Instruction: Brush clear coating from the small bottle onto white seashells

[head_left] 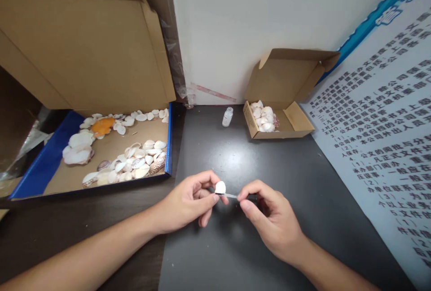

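Observation:
A small white seashell (220, 187) is pinched between the thumb and fingers of my left hand (197, 196), above the dark mat. My right hand (269, 212) closes its thumb and forefinger on a thin brush (231, 196), which has a pale shaft and a dark tip. That tip lies against the lower edge of the shell, by my left thumb. Beyond both hands, a small clear bottle (227, 117) stands upright on the mat. Its mouth looks uncapped, and the label is too small to read.
At left, a large blue-edged cardboard box (170, 138) with its lid raised holds many shells, one of them an orange shell (103, 126). A smaller cardboard box (283, 134) of shells sits back right. A printed poster (380, 147) covers the right side, beside a white wall (235, 35).

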`<state>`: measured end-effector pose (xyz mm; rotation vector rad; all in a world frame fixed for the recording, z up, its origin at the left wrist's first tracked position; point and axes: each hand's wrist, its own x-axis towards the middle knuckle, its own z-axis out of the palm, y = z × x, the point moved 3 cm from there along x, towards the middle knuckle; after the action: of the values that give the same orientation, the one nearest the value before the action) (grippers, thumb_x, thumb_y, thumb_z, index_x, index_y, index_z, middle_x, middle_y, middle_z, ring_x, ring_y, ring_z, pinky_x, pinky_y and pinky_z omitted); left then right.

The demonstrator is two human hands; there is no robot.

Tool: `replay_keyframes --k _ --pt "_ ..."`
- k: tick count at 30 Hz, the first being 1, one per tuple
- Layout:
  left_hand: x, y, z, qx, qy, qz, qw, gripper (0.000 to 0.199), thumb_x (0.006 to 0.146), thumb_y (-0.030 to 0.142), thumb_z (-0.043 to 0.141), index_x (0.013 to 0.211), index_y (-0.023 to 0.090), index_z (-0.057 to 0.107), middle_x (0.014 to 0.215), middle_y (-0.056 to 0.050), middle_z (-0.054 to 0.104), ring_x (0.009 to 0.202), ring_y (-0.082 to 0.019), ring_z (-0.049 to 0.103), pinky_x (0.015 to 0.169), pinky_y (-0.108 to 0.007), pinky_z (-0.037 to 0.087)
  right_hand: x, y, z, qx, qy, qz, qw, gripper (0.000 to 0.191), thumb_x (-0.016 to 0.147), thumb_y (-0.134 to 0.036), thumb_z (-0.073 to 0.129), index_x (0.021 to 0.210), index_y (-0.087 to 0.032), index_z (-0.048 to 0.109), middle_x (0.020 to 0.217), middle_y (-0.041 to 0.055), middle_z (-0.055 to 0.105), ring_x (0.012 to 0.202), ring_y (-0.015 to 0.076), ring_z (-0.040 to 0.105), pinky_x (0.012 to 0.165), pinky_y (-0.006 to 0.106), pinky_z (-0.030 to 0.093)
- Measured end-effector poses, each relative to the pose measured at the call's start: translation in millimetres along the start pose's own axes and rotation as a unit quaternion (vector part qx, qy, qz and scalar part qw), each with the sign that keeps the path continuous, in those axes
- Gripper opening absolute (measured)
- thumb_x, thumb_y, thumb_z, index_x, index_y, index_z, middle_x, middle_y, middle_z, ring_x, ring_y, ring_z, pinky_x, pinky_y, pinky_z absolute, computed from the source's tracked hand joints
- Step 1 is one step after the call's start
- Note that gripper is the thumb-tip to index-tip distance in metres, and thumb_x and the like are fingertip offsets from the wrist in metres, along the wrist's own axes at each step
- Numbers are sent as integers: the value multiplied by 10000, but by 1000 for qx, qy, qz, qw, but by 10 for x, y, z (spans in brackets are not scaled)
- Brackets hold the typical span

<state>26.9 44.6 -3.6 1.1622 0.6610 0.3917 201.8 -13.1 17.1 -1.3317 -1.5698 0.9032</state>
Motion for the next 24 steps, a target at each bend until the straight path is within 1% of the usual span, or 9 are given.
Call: replay_keyframes --k 3,5,8,12,14,16,18,21,24 --pt "2 -10 -6 5 3 1 1000 298 873 427 625 894 163 490 928 -62 676 452 -31 522 448 -174 387 10 3 -18 -37 43 22 998 146 915 -244 553 780 -200 590 564 -54 504 466 89 441 453 193 364" --pt "3 -15 -7 9 2 3 1000 283 886 418 612 902 162 494 924 -62 675 455 -31 522 455 -176 390 5 1 -34 -40 62 18 997 155 919 -247 547 773 -204 580 558 -57 486 461 89 433 451 193 363" --pt "1 -23 -4 13 -2 0 1000 265 898 408 601 916 158 513 905 -52 671 473 -36 527 476 -182 405 -29 -10 -41 -18 60 -13 998 143 918 -248 542 784 -211 578 541 -64 465 442 89 406 428 195 342" --pt "-3 -31 1 9 1 -14 1000 288 869 419 637 909 159 520 804 -19 656 477 -52 521 475 -188 405 -41 -9 -11 -22 19 -16 999 126 913 -249 552 802 -206 594 566 -48 509 460 98 442 447 209 367" --pt "-2 -29 4 9 6 -17 1000 289 864 419 642 899 158 525 777 -12 652 474 -54 516 477 -190 406 -19 4 -22 -40 33 1 999 134 919 -249 548 800 -203 588 572 -45 511 455 97 440 444 212 366" --pt "0 -24 8 10 8 -18 1000 283 865 419 639 879 160 526 760 -6 646 473 -54 514 476 -191 401 0 18 -50 -51 64 15 997 140 929 -247 536 801 -207 574 567 -54 483 448 93 423 438 209 358" --pt "2 -20 12 12 8 -20 1000 283 860 417 644 857 164 517 731 8 626 474 -54 504 474 -189 388 3 21 -70 -43 77 9 996 130 937 -242 526 815 -216 564 576 -58 472 459 93 422 445 203 362" --pt "2 -15 15 12 7 -11 1000 284 855 409 651 836 173 495 644 56 524 479 -50 453 474 -180 361 -20 16 -66 -25 54 -14 998 80 943 -235 523 883 -232 575 601 -57 496 492 100 449 473 202 384" --pt "0 -18 12 12 5 7 1000 272 860 399 644 841 181 482 630 77 440 505 -52 406 479 -175 347 -42 24 -41 -25 24 -10 999 60 944 -238 532 953 -241 591 619 -54 520 496 106 454 479 210 392"
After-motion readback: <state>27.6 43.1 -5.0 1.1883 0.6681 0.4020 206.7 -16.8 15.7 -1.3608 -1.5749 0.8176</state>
